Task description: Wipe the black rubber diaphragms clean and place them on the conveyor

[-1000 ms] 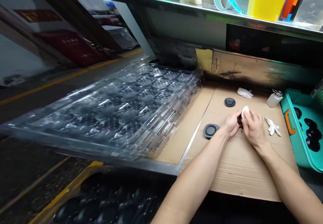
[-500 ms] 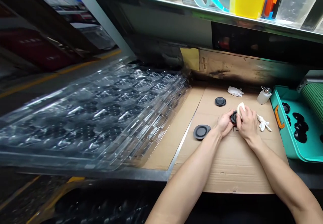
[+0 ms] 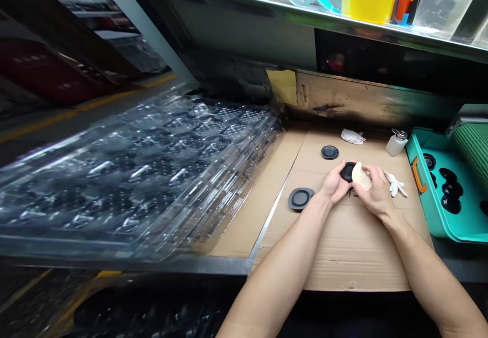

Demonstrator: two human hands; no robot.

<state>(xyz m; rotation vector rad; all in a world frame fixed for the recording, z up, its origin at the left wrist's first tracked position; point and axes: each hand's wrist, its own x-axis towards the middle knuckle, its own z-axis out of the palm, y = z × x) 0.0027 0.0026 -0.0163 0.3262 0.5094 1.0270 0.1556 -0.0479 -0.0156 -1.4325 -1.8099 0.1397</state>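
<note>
Lowered since earlier, a cream pad [image 3: 360, 176] is being pinched by the right hand [image 3: 377, 192], overlapping a black disc [image 3: 347, 172] gripped by the left hand [image 3: 333, 183]

The left hand [image 3: 335, 185] and right hand [image 3: 375, 194] are bare, and so are the left forearm [image 3: 284, 262] and right forearm [image 3: 424, 269]. Each forearm is smooth in outline, slim at the wrist and broader toward the elbow. The lower edge of the view cuts both arms off, hiding whatever is worn higher up
</note>
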